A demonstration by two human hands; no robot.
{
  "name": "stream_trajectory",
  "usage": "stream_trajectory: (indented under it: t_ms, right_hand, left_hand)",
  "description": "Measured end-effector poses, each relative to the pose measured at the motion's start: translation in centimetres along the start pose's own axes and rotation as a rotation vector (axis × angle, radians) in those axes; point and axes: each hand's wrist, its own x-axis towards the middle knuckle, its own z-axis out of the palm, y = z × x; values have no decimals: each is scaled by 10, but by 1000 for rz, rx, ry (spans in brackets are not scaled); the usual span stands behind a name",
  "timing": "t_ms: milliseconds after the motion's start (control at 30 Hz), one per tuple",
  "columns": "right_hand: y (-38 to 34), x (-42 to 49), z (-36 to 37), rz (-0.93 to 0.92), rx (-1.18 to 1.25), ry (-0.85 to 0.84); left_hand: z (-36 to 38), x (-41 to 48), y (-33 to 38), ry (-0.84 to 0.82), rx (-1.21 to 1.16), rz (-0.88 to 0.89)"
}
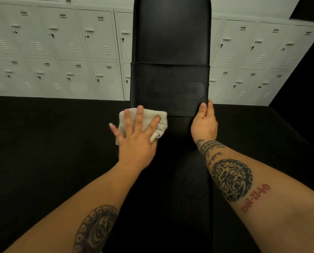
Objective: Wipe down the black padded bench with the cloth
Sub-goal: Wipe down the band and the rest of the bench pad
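Tattooed forearms (pixel 231 179) led out to the left grip (pixel 136 137), fingers (pixel 139 115) spread flat pressing the cloth (pixel 161 117) on the bench (pixel 170 42) edge, while the right grip (pixel 204 123) clasped the opposite edge; wiping seemed underway yet early, with the long pad beyond both grips likely left.

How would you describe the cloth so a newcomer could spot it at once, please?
Find the long black padded bench running toward the white lockers. At its left edge, the left hand presses flat on the cloth: the only pale, crumpled thing against black padding.
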Motion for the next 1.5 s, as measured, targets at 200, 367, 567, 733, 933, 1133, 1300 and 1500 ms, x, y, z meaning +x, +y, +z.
stream_trajectory:
  t_ms: [200,367,567,733,933,1133,1300,1500]
  right_hand:
    - [-14,-1,-15,98,-98,-90]
    - [-30,-36,-33,-109,-39,26]
    - [-41,-90,-37,-252,452,-393]
    - [-21,-79,-56,-462,95,4]
    - [2,-70,-45,-273,-194,121]
    - [27,-97,-16,-338,-643,-86]
    - [27,-96,-24,-428,-713,-141]
    - [29,-97,-18,-482,-681,-182]
  left_hand:
    - [-17,-13,0,19,-322,-229]
    - [-61,9,32,267,-597,-324]
    - [-100,16,87,-307,-1805,-403]
    - [-104,22,70,-382,-1628,-286]
    - [-88,38,17,35,-540,-61]
    - [-75,55,7,129,23,191]
    - [-79,73,10,96,216,386]
    - [-88,79,8,83,385,539]
